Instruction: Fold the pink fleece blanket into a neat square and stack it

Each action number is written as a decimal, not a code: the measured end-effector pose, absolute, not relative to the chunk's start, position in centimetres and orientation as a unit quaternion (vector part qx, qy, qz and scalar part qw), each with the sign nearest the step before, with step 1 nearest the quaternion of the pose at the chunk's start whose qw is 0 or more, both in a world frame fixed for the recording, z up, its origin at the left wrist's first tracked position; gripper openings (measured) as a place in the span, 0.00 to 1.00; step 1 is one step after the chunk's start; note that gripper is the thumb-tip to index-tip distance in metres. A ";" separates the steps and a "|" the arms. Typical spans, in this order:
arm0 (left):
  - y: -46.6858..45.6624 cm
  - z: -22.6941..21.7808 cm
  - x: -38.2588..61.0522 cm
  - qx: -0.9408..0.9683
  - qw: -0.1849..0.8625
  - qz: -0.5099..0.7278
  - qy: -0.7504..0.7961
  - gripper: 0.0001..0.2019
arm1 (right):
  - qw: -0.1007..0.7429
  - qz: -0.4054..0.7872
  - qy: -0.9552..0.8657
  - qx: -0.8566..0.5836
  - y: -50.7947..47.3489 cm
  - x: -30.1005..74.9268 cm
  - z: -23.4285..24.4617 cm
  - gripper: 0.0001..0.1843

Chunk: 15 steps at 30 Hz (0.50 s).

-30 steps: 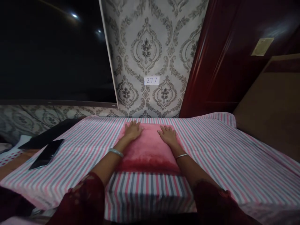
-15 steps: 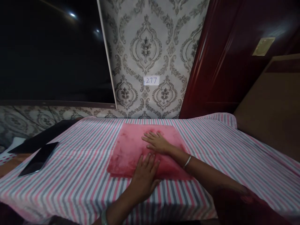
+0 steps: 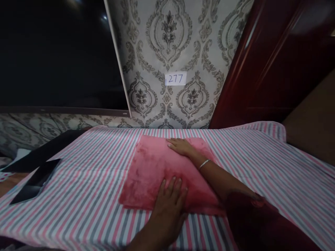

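Observation:
A folded pink plush cloth (image 3: 149, 167) lies flat, roughly square, with darker red patches where its nap is brushed. My left hand (image 3: 170, 205) rests on its near edge, fingers stretched out and pointing away from me. Close to the far edge, my right hand (image 3: 181, 146) lies flat on top with its fingers extended to the left; a light bracelet circles that wrist. Both palms face down, and neither hand grips the cloth.
A striped tablecloth (image 3: 86, 181) covers the table beneath. A dark phone or tablet (image 3: 36, 183) lies at the left. Behind stand a large screen (image 3: 60, 55), a patterned wall with a "277" label (image 3: 176, 78), and dark red wood panelling (image 3: 251, 76).
My right hand has slid away from me toward the cloth's far edge. My left hand stays at the near edge. The head view has shifted and come a little closer.

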State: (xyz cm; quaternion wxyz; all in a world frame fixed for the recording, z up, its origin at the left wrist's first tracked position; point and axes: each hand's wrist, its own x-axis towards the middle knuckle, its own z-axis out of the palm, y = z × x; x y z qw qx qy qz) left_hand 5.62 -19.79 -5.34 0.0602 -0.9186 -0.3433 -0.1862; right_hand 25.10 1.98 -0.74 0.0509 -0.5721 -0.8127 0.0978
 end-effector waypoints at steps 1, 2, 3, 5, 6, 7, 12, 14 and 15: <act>-19.8 -5.4 5.6 -0.919 0.058 -0.186 -0.343 0.39 | 0.056 0.091 -0.812 -0.574 1.9 25.1 -0.9 0.33; -19.7 -5.4 5.6 -0.919 0.054 -0.186 -0.343 0.39 | 0.060 0.087 -0.811 -0.576 1.7 25.0 -1.0 0.33; -19.7 -5.4 5.6 -0.919 0.051 -0.187 -0.344 0.39 | 0.062 0.085 -0.810 -0.577 1.5 25.0 -1.0 0.33; -19.7 -5.3 5.7 -0.918 0.043 -0.192 -0.345 0.39 | 0.063 0.084 -0.809 -0.579 1.2 24.9 -1.0 0.33; -19.8 -5.1 5.7 -0.917 0.039 -0.193 -0.346 0.39 | 0.063 0.083 -0.808 -0.579 1.1 24.9 -0.9 0.33; -19.9 -5.0 5.6 -0.917 0.035 -0.194 -0.346 0.39 | 0.061 0.081 -0.807 -0.582 0.9 24.8 -0.8 0.33; -20.2 -3.4 4.5 -0.921 0.037 -0.201 -0.331 0.34 | 0.041 0.072 -0.786 -0.613 0.0 24.0 1.0 0.33; -20.3 -2.5 3.3 -0.909 0.059 -0.218 -0.350 0.29 | 0.052 0.065 -0.799 -0.595 -0.9 22.9 1.9 0.32; -20.4 -2.2 2.5 -0.900 0.075 -0.225 -0.365 0.28 | 0.060 0.061 -0.816 -0.572 -1.6 22.2 2.2 0.31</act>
